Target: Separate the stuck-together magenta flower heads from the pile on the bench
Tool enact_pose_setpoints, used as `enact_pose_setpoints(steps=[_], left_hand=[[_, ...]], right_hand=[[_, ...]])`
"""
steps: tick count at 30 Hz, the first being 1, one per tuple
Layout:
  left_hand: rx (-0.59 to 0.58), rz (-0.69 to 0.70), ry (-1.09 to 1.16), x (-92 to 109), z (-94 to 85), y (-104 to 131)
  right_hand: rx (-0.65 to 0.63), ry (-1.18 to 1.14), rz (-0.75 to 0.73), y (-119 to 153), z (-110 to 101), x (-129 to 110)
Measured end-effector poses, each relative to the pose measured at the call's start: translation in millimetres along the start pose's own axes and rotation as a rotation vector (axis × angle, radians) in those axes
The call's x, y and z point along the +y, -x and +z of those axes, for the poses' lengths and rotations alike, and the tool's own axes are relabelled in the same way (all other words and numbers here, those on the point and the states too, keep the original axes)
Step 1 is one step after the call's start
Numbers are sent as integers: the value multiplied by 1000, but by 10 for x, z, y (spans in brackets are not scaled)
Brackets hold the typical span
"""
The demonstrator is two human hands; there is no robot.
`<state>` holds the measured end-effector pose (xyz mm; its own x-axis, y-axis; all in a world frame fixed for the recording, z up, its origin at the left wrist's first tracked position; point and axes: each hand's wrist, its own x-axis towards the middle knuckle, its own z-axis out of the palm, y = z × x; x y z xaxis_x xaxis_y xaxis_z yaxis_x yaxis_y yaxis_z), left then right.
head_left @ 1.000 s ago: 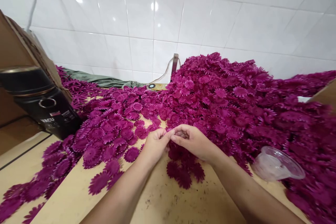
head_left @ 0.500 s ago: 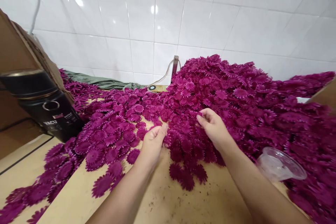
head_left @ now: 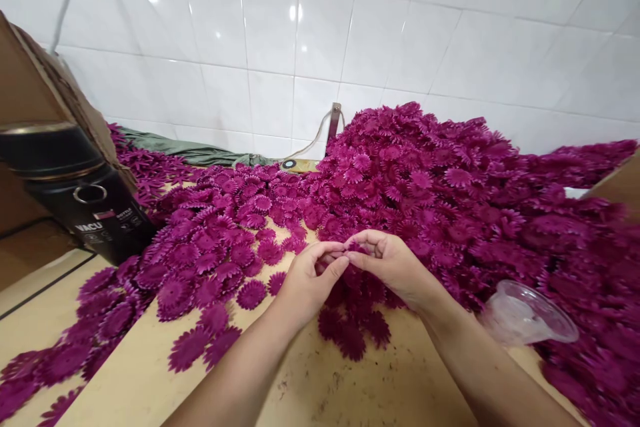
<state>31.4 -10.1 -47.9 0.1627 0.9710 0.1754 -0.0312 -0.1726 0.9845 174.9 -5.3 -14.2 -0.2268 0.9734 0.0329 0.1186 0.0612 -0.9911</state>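
Observation:
My left hand (head_left: 311, 280) and my right hand (head_left: 395, 265) meet fingertip to fingertip over the near edge of the flower heap. A purple fabric flower (head_left: 358, 249) shows between the thumb and forefinger of my right hand. My left thumb and fingers are pinched together against that spot; what they grip is hidden. Just below the hands, several dark purple fabric flowers (head_left: 353, 337) lie on the tan tabletop (head_left: 310, 387). Behind my right hand rises a large heap of the same scalloped flowers (head_left: 425, 173).
At the left a black vacuum bottle (head_left: 85, 200) leans beside a cardboard box (head_left: 55, 80). A clear plastic bowl (head_left: 530, 313) sits tilted near my right forearm. Looser flowers (head_left: 200, 247) spread leftward. Green cloth (head_left: 185, 147) lies along the white tiled wall (head_left: 270, 27).
My hands were apart and have come together in the middle. My right hand moved left and nearer with the flower; my left moved right. The view shifted slightly.

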Motion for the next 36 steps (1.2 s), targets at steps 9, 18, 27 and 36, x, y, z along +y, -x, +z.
enact_pose_setpoints(steps=[9,18,27,36], left_hand=[[-59,30,14,-89,55,2],[-57,0,-71,-174,123,28],[12,173,-344,-117,71,80],[-5,-213,184,-54,-15,53]], right_hand=[[76,1,-12,8,31,76],[129,138,-65,8,90,50],[214,980,-129,527,-420,238],[147,1241,-32,509,-224,497]])
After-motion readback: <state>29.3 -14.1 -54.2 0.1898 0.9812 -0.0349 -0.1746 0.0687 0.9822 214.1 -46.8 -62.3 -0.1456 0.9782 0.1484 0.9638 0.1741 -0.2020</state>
